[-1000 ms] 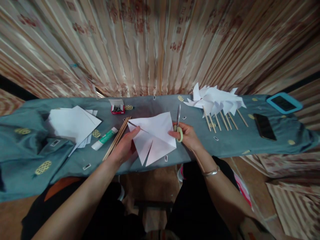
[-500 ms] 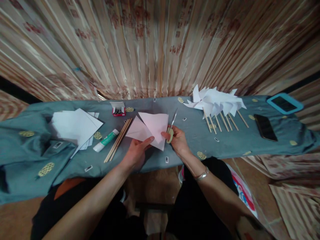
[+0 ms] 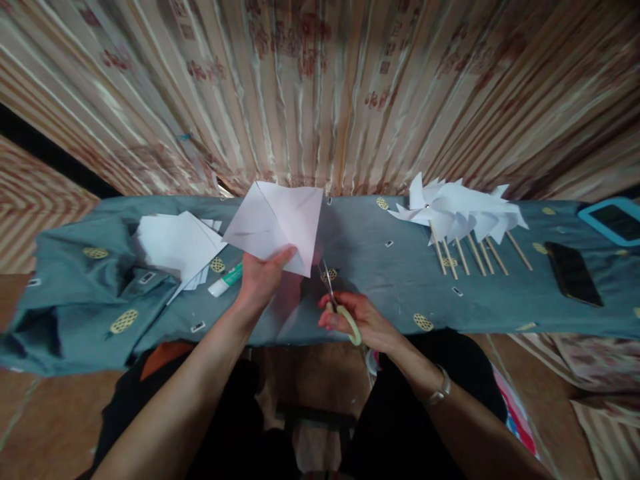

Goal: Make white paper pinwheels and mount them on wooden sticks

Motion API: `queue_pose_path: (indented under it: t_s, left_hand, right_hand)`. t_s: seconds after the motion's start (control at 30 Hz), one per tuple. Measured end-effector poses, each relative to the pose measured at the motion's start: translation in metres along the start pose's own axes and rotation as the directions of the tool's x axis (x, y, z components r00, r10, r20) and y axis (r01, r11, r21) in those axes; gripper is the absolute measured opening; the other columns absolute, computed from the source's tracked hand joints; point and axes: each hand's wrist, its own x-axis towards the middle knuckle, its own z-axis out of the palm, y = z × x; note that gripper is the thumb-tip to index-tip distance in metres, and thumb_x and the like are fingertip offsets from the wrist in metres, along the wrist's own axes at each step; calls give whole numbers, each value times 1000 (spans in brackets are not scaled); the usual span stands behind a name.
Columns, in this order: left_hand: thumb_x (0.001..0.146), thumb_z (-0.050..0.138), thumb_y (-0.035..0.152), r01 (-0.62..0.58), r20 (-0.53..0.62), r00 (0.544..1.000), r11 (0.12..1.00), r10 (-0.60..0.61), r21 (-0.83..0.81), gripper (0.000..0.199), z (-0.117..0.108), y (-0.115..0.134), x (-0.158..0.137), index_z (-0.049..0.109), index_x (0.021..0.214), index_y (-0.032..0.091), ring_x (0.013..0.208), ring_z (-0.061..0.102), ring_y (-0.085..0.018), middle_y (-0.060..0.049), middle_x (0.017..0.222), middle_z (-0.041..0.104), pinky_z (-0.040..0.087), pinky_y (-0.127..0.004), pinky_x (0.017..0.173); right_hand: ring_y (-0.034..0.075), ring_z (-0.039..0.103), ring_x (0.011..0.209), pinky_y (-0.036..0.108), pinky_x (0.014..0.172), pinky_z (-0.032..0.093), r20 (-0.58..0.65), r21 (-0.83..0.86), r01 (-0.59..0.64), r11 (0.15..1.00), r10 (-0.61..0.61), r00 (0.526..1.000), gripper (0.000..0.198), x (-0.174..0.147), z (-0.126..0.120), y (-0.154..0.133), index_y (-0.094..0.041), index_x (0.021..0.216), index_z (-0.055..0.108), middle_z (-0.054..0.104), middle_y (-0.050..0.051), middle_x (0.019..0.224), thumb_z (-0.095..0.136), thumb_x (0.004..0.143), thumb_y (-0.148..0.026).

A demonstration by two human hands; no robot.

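Note:
A square sheet of white paper (image 3: 285,217) with a slit running in from its top corner is pinched at its lower edge by my left hand (image 3: 263,273), thumb on top. It is held up above the cloth. My right hand (image 3: 363,319) grips scissors (image 3: 331,290) by their pale green handles. Their blades point up and away from me, slightly parted, just right of the paper and apart from it. Behind my left hand a green and white glue stick (image 3: 226,280) is partly covered.
A pile of white paper sheets (image 3: 177,240) lies at the left. Several paper pinwheels (image 3: 465,210) on wooden sticks rest at the right, beside a dark phone (image 3: 573,273) and a blue-framed tablet (image 3: 613,220). A grey-green cloth (image 3: 385,287) covers the table; a curtain hangs behind.
My left hand has raised the paper and moved it away from me, hiding the loose sticks and small red box. My right hand has drawn the scissors back from the paper. The view has shifted left.

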Motion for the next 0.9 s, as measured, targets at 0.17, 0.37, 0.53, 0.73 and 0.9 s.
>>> queue_pose_path:
  t_s: [0.17,0.37,0.53,0.73,0.9]
  left_hand:
    - [60,81,28,-11,11,1000,1000,11,-8,61,5,3,-4,61,116,12,81,68,-24,-7,85,72,55,-38,80]
    - [60,82,29,8,28,1000,1000,-9,12,60,8,-2,-11,61,115,14,84,68,-26,-7,87,72,55,-41,82]
    - [60,82,28,21,45,999,1000,-21,-4,51,9,-6,-13,65,105,12,82,69,-26,-8,84,72,55,-41,82]
    - [60,83,27,4,65,998,1000,-6,19,56,8,-8,-14,64,111,12,80,69,-24,-6,85,74,55,-37,79]
    - [62,82,28,-4,85,996,1000,4,3,55,8,-9,-14,64,112,12,81,69,-24,-6,85,74,55,-37,81]
  right_hand:
    - [12,60,63,24,59,48,64,-107,-30,994,37,997,41,0,2,4,-19,89,65,66,-1,70,75,70,-53]
    - [11,61,60,21,57,46,78,-6,-90,996,91,993,40,3,5,3,-18,87,66,65,-2,67,75,71,-53]
    - [9,61,61,20,58,47,82,66,-105,992,99,992,42,4,7,1,-17,84,65,67,-1,70,78,67,-53]
    - [10,61,59,19,55,47,57,61,-127,990,124,991,43,5,8,-3,-17,81,64,67,-1,67,80,63,-53]
    - [10,62,58,19,53,47,49,47,-130,990,127,991,47,5,8,-4,-17,79,64,67,0,66,79,62,-57]
